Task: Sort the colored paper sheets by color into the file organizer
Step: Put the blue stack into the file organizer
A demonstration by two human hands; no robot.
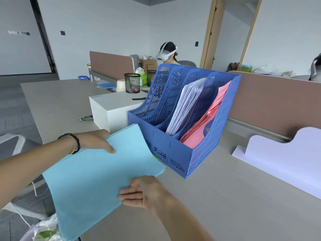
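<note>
Holding a stack of light blue paper sheets (97,173) at the frame's 7 o'clock, both hands are gripping it above the worktop (234,197). The left hand (96,141) is pinching the stack's far edge, thumb on top. The right hand (144,193) is pinching the near right edge, fingers lying together on the sheet. The blue file organizer (182,119) is standing just beyond, toward 1 o'clock, with white sheets (186,103) in its third slot and pink sheets (208,122) in the rightmost. A lavender cut-out board (284,153) is lying at 3 o'clock.
</note>
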